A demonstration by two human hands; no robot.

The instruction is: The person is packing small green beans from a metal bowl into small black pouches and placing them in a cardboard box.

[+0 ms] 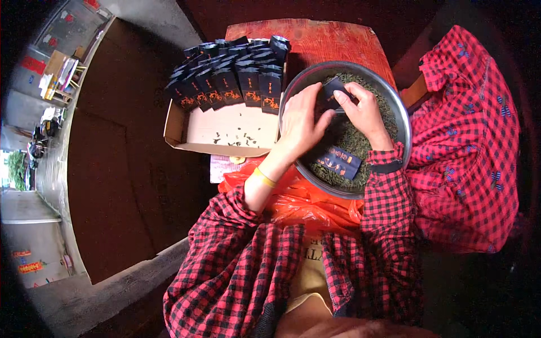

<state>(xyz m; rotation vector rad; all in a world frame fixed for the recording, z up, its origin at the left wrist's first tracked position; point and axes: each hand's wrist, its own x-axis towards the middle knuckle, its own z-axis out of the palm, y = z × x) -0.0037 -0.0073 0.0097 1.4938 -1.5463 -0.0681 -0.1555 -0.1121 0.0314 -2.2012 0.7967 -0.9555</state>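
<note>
A dark tea packet is held over a round metal basin of dried tea leaves. My right hand pinches its right side, thumb across the front. On the other side my left hand grips the packet's left edge, its fingertips partly hidden. A second dark packet with orange printing lies flat on the leaves below my hands. To the left, a shallow cardboard box holds rows of upright dark tea packets, with loose leaf bits on its bare front floor.
Box and basin stand on a red-brown wooden table. A crumpled red plastic bag lies between the basin and my body. On the right, a red-and-black checked garment hangs over a wooden chair part. A large dark panel fills the left.
</note>
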